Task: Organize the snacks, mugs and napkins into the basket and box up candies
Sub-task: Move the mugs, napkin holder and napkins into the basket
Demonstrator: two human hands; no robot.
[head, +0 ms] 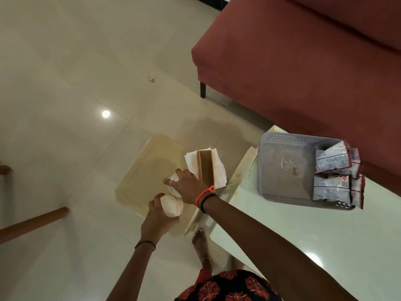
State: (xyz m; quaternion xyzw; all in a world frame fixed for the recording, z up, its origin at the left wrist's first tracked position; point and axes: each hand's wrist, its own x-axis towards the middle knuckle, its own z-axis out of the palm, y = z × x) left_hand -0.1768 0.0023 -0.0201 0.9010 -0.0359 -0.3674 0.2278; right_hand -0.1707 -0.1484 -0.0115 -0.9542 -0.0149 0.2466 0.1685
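My left hand (156,218) grips a white mug (172,205), held tilted just above the low clear side table (138,174). My right hand (188,185) covers a second white mug (173,185) that stands on that table, fingers wrapped over its top. Behind the mugs, white napkins (218,170) sit in a wooden holder (205,168). On the glass table at the right, a grey plastic basket (282,170) holds several snack packets (337,177) along its right side. No candies or box are visible.
A red sofa (303,61) stands behind the basket. The glass table (314,246) runs along the right. A wooden chair leg (32,224) lies at the left. My bare foot (200,242) is on the tiled floor between the tables.
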